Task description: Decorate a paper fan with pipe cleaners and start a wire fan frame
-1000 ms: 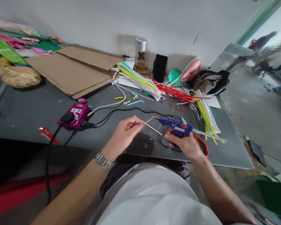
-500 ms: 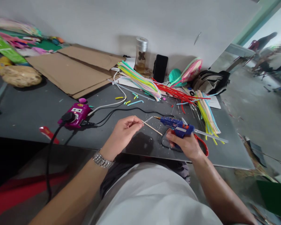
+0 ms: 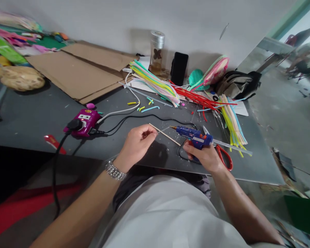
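Observation:
My left hand (image 3: pixel 138 144) pinches one end of a thin wooden stick (image 3: pixel 165 134), which slants down to the right over the dark tabletop. My right hand (image 3: pixel 204 155) grips a blue hot glue gun (image 3: pixel 193 134), with a long translucent glue stick (image 3: pixel 232 147) running out of its back. The gun's metal nozzle (image 3: pixel 173 127) points left and sits just above the wooden stick, with a small gap. Red-handled scissors (image 3: pixel 224 157) lie beneath and to the right of my right hand, partly hidden by it.
A black cord (image 3: pixel 155 116) runs from a purple power socket (image 3: pixel 84 122) towards the glue gun. Coloured straws (image 3: pixel 155 88), red pipe cleaners (image 3: pixel 196 98) and cut pieces lie ahead, with cardboard sheets (image 3: pixel 80 70) at left. The table's front edge (image 3: pixel 255 178) is near my hands.
The whole view has shifted slightly upward with my head. Both hands keep the same hold, and the glue gun's nozzle stays close to the wooden stick.

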The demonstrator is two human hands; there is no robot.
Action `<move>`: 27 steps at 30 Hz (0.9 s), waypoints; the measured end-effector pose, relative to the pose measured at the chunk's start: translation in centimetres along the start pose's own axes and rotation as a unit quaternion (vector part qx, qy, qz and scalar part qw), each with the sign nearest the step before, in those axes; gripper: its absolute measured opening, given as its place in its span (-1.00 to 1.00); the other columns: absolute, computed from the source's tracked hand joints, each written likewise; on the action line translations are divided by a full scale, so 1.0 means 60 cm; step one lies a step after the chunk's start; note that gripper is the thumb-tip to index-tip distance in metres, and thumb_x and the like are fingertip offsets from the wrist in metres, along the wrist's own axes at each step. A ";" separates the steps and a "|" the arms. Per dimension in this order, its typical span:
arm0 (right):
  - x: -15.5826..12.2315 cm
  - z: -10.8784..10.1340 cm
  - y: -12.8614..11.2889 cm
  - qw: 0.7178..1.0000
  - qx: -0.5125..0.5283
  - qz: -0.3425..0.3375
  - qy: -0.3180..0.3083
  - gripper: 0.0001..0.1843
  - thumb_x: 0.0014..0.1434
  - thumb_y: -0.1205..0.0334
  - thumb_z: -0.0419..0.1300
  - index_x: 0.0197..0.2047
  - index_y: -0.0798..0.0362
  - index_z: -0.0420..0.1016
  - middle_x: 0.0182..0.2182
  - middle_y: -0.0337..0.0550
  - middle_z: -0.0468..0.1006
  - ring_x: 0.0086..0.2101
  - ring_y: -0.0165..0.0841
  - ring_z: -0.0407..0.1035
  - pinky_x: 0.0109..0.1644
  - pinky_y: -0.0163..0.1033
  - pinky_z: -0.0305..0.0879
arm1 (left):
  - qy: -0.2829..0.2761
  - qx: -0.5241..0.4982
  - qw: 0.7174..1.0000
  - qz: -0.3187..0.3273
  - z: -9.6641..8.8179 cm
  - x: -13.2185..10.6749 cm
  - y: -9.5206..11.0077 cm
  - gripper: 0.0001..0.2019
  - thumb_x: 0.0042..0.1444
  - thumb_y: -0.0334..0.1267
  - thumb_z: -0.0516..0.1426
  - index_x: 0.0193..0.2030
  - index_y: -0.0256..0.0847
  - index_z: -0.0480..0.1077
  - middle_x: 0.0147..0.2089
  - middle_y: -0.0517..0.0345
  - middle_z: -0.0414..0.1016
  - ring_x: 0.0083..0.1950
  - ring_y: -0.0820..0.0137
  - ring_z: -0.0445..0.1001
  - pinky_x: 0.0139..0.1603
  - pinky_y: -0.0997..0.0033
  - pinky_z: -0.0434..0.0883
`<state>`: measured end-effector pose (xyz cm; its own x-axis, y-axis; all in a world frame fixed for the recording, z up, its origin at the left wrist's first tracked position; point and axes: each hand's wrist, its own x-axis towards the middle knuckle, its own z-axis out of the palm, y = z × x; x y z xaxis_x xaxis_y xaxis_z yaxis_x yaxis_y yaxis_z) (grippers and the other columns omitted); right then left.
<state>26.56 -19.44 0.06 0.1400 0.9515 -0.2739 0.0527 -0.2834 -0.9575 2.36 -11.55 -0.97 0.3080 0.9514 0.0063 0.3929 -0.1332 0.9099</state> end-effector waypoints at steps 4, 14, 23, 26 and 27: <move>0.006 -0.017 0.012 1.000 -0.011 -0.018 0.015 -0.54 -0.02 -0.12 0.55 -0.33 0.08 0.57 -0.53 -0.26 0.51 -0.56 -0.43 0.35 -0.44 -0.27 0.32 | 0.030 0.123 0.992 0.016 0.009 0.010 -0.021 -0.82 0.19 -0.21 0.11 -0.29 -0.18 0.52 -0.38 0.17 0.51 -0.36 0.37 0.41 -0.27 0.37 0.28; 0.010 -0.044 0.033 0.998 -0.002 -0.041 0.041 -0.64 0.04 -0.02 0.55 -0.29 0.06 0.61 -0.54 -0.28 0.53 -0.56 -0.44 0.38 -0.43 -0.29 0.35 | 0.017 0.298 0.954 -0.007 0.049 0.017 -0.047 -0.83 0.27 -0.37 0.16 -0.16 -0.18 0.61 -0.18 0.06 0.57 -0.18 0.27 0.54 -0.16 0.32 0.38; 0.012 -0.047 0.034 0.999 0.000 -0.034 0.041 -0.60 0.03 -0.06 0.55 -0.29 0.06 0.59 -0.58 -0.30 0.50 -0.57 -0.43 0.38 -0.44 -0.28 0.37 | 0.032 0.357 0.933 0.008 0.054 0.012 -0.052 -0.75 0.34 -0.33 0.14 -0.05 -0.04 0.67 -0.14 0.05 0.56 -0.23 0.27 0.54 -0.27 0.32 0.34; 0.012 -0.047 0.032 0.999 -0.004 -0.031 0.041 -0.59 0.03 -0.08 0.54 -0.30 0.05 0.59 -0.59 -0.30 0.49 -0.57 -0.42 0.37 -0.44 -0.27 0.38 | 0.034 0.376 0.926 0.023 0.057 0.008 -0.054 -0.73 0.34 -0.34 0.12 -0.04 -0.03 0.67 -0.14 0.06 0.56 -0.23 0.26 0.55 -0.32 0.33 0.31; 0.012 -0.047 0.032 0.999 -0.002 -0.030 0.041 -0.59 0.03 -0.08 0.54 -0.31 0.05 0.59 -0.58 -0.30 0.49 -0.57 -0.42 0.38 -0.44 -0.27 0.38 | 0.034 0.380 0.924 0.025 0.057 0.008 -0.054 -0.72 0.35 -0.35 0.11 -0.05 -0.03 0.67 -0.14 0.06 0.55 -0.22 0.26 0.55 -0.33 0.33 0.30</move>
<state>29.54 -19.64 -1.70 0.2170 0.9540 -0.2070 0.0675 -0.2262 -0.9717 4.19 -11.64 -5.34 0.2973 0.9504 0.0913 0.8826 -0.3101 0.3535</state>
